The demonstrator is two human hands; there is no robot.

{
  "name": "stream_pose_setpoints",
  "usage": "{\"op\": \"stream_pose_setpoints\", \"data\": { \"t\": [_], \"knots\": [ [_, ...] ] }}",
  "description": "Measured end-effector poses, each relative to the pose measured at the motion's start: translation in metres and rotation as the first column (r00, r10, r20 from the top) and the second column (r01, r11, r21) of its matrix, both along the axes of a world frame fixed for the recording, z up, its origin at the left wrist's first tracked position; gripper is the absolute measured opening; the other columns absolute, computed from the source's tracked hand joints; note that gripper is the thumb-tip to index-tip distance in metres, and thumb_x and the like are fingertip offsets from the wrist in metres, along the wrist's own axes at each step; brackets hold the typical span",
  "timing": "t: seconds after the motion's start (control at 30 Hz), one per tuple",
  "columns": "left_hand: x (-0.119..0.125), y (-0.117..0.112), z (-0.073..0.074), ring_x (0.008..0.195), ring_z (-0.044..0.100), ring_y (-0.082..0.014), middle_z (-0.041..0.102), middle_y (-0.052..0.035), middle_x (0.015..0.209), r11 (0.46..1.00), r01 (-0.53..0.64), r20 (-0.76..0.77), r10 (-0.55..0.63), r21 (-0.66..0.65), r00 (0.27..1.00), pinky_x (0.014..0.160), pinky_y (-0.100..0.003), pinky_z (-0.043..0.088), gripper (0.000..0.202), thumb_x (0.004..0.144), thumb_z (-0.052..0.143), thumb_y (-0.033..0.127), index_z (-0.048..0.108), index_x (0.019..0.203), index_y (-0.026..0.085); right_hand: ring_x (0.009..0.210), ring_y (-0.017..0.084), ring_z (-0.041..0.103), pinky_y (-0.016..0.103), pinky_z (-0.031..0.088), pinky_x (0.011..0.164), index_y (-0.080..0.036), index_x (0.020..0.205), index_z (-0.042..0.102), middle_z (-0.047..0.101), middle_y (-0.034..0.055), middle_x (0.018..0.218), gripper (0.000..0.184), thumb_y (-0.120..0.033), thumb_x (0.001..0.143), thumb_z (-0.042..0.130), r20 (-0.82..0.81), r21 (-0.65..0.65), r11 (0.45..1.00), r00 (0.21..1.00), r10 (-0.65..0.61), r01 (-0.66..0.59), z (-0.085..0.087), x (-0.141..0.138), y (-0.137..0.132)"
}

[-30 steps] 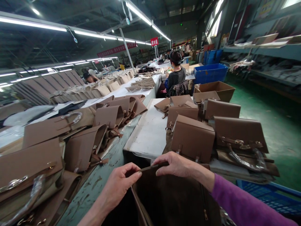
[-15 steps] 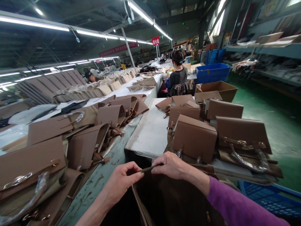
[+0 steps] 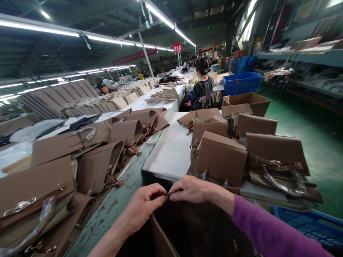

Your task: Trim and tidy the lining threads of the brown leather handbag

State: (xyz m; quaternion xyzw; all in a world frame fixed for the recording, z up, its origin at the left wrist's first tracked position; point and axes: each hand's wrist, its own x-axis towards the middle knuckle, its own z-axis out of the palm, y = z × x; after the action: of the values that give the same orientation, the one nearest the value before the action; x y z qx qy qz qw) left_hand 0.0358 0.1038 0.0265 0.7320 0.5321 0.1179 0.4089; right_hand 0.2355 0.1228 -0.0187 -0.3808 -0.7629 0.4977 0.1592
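Note:
A dark brown handbag (image 3: 198, 228) stands open right in front of me at the bottom of the view. My left hand (image 3: 142, 207) pinches the bag's top edge from the left. My right hand (image 3: 191, 189), in a purple sleeve, pinches the same edge from the right, fingertips almost meeting the left ones. Just beyond my right hand a tan handbag (image 3: 221, 157) sits on the white worktable (image 3: 168, 150).
Rows of tan handbags (image 3: 96, 164) lie along the green conveyor (image 3: 112, 207) to my left. More bags are stacked at right (image 3: 273, 150). A person in a striped top (image 3: 202, 85) sits further along. Cardboard box (image 3: 254, 101), blue crates (image 3: 241, 82) and a green floor lie right.
My two hands have drawn closer together along the bag's top edge, the right sliding left until the fingertips nearly touch. The bag's opening looks narrower.

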Motion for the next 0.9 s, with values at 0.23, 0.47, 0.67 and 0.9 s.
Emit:
{"op": "stream_pose_setpoints", "data": {
  "t": [0.23,0.47,0.67,0.9],
  "knots": [
    [0.009,0.001,-0.005,0.065,0.046,-0.0147,0.051,0.0033,0.065,1.0,-0.001,-0.015,0.001,0.017,1.0,0.057,-0.023,0.031,0.019,0.081,0.057,0.032,0.059,0.069,0.016,0.055,0.008,0.036,0.021,0.028,0.051,-0.016,0.082,0.073,0.042,-0.0056,0.056,0.023,-0.026,0.08,0.052,-0.082,-0.05,0.998,0.996,-0.035,0.031,-0.011,0.01,-0.001],
    [0.014,0.001,0.002,0.065,0.045,-0.0144,0.052,0.0026,0.066,0.999,0.022,-0.003,-0.022,-0.028,1.0,0.057,-0.023,0.031,0.021,0.081,0.056,0.034,0.061,0.071,0.015,0.05,0.006,0.03,0.02,0.024,0.046,-0.015,0.088,0.073,0.043,-0.0064,0.055,0.024,-0.023,0.079,0.053,-0.121,-0.131,0.991,0.993,-0.007,-0.009,-0.004,0.024,-0.001],
    [0.013,0.001,0.006,0.064,0.044,-0.0138,0.05,0.0027,0.066,0.999,0.004,-0.012,-0.005,-0.051,1.0,0.056,-0.022,0.032,0.023,0.081,0.057,0.035,0.061,0.072,0.015,0.054,0.007,0.037,0.02,0.027,0.048,-0.018,0.097,0.071,0.047,-0.0057,0.06,0.026,-0.024,0.08,0.052,-0.092,-0.095,0.994,0.994,0.053,-0.062,-0.006,0.036,0.0],
    [0.018,0.023,0.003,0.063,0.056,-0.0164,0.061,0.0056,0.062,0.998,0.035,-0.109,-0.028,0.061,0.994,0.059,-0.024,0.042,0.021,0.072,0.071,0.04,0.064,0.063,0.024,0.057,0.01,0.047,0.021,0.034,0.049,-0.021,0.084,0.07,0.054,-0.0059,0.061,0.014,-0.022,0.081,0.056,-0.025,0.075,0.995,0.998,-0.062,0.064,0.004,0.027,-0.008]
  ]
}}
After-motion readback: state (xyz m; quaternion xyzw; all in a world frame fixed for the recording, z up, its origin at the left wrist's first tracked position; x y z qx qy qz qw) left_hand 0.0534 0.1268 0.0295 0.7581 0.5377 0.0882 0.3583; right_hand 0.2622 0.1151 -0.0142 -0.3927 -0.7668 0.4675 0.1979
